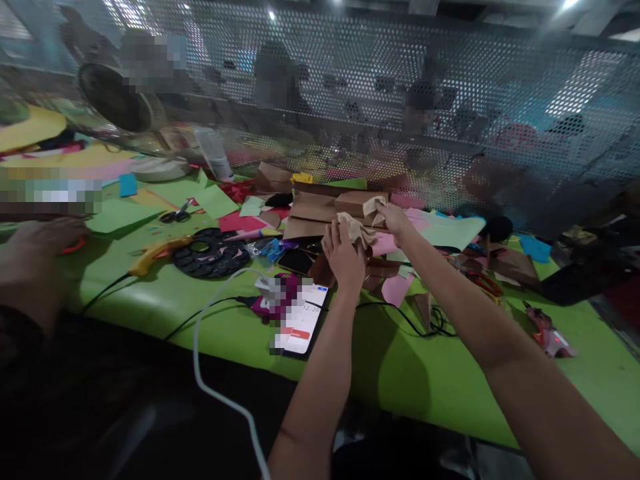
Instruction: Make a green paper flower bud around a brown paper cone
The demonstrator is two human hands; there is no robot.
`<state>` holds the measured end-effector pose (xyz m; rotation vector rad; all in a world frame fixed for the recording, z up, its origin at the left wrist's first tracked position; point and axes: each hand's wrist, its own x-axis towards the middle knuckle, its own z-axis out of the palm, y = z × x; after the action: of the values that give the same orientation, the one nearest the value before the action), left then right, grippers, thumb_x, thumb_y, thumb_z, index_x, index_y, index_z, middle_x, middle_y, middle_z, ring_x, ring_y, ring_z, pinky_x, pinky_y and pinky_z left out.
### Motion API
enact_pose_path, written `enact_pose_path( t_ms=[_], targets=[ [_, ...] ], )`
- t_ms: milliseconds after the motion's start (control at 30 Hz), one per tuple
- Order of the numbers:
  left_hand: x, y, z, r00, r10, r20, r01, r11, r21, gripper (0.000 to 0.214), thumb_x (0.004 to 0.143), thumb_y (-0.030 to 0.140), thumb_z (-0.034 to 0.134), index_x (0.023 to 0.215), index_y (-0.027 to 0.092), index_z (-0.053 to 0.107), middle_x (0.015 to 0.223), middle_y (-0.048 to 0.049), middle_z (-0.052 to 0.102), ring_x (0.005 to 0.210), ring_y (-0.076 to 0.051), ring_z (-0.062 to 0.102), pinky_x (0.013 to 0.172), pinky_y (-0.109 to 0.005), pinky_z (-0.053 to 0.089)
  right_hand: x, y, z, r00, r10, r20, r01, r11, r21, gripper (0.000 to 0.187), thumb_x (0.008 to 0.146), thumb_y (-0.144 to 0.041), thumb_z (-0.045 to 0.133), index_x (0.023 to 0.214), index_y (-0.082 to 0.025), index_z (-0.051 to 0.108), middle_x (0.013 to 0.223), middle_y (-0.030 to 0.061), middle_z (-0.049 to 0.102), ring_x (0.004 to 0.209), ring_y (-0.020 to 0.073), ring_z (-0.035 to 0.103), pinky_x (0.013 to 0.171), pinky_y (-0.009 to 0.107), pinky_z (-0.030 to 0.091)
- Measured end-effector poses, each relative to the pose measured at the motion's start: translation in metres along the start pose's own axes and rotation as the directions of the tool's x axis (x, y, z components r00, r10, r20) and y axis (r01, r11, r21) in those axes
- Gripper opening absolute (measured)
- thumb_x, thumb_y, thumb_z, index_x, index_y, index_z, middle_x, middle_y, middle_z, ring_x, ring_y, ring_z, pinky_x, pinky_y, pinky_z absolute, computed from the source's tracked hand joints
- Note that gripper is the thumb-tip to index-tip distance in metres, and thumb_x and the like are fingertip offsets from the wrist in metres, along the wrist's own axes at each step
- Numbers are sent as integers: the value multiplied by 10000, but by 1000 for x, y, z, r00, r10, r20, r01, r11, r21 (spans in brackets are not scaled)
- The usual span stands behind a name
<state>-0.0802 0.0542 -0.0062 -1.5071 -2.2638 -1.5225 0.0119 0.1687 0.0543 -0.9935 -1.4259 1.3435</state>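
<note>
Both my hands are raised over the green table (pixel 400 373), gripping one crumpled piece of tan-brown paper (pixel 357 230) between them. My left hand (pixel 343 257) is closed on its lower left part, with the fingers curled over the edge. My right hand (pixel 395 220) pinches the upper right end of the same piece. Under the hands lie brown paper sheets (pixel 315 207) and pink paper scraps (pixel 395 290).
A phone (pixel 303 323) with a white cable lies near the table's front edge. A yellow glue gun (pixel 155 253), a black round piece (pixel 210 252) and scissors (pixel 176 215) lie to the left. Another person's hand (pixel 43 237) rests at far left. A perforated metal screen (pixel 400 100) stands behind.
</note>
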Motion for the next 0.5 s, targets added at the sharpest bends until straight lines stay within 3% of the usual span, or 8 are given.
enact_pose_path(
  t_ms=[133, 233, 367, 500],
  targets=[
    [-1, 2, 5, 995, 97, -35, -103, 970, -221, 567, 935, 342, 580, 1475, 197, 483, 1550, -152, 498, 1497, -320, 371, 1245, -513, 250, -18, -8, -20, 999, -31, 20, 32, 999, -32, 271, 657, -374, 794, 771, -193, 629, 732, -12, 655, 745, 170, 600, 737, 308, 485],
    [-6, 8, 10, 974, 222, 35, -188, 892, -412, 638, 887, 377, 666, 1470, 204, 475, 1494, -158, 552, 1401, -309, 490, 1192, -481, 343, -45, -12, -38, 997, -27, 67, 30, 998, -50, 339, 575, -289, 811, 872, -186, 684, 782, -5, 692, 710, 160, 604, 685, 292, 486],
    [-16, 19, 14, 942, 313, 122, -203, 820, -535, 557, 842, 250, 687, 1383, 193, 563, 1362, -140, 637, 1278, -274, 576, 1124, -440, 429, -81, -14, -65, 991, -19, 134, 34, 993, -110, 503, 544, -258, 837, 1010, -199, 657, 897, 14, 723, 777, 174, 647, 661, 276, 491],
    [-22, 24, 14, 916, 370, 152, -238, 810, -536, 539, 784, 120, 660, 1315, 207, 628, 1395, -126, 596, 1350, -260, 510, 1178, -436, 389, -107, -16, -93, 987, 27, 159, -2, 987, -161, 558, 583, -266, 842, 1080, -201, 597, 818, -2, 705, 730, 170, 646, 642, 271, 476]
  ],
)
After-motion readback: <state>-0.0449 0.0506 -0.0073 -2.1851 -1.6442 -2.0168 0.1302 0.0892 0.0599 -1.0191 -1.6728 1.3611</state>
